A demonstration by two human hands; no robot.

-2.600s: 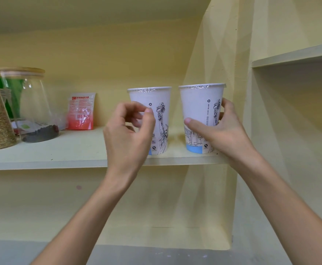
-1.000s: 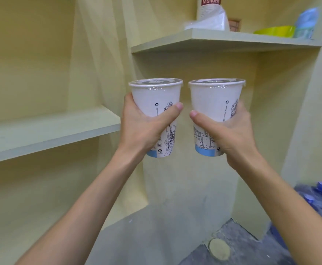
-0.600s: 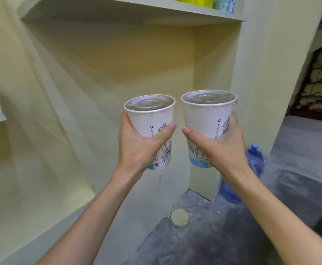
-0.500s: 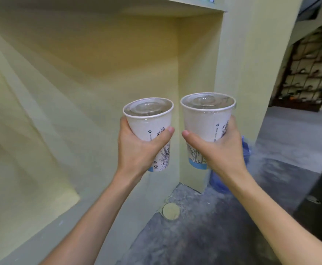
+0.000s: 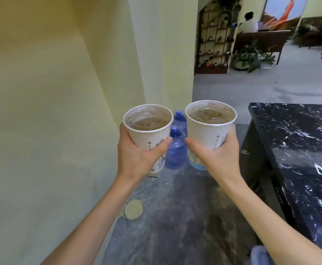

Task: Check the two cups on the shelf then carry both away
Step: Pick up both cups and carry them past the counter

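Two white paper cups with black line drawings and sealed clear film tops are held upright side by side in front of me. My left hand [image 5: 137, 159] grips the left cup [image 5: 149, 131] around its lower body. The right cup [image 5: 211, 125], with a blue band at its base, sits in my right hand [image 5: 215, 157]. Brownish liquid shows under both film tops. The cups do not touch each other. The shelf is out of view.
A yellow wall [image 5: 51, 111] runs along the left. A black marble counter [image 5: 300, 150] stands at the right. Blue water bottles [image 5: 176, 150] stand on the grey floor [image 5: 175, 217] behind the cups. Beyond is an open room with a dark rack [image 5: 213, 41], potted plants and a seated person [image 5: 249, 22].
Both cups were lifted off the shelf. I have turned right, away from the shelves. The counter and the open room have come into view, and the cups are now seen more from above.
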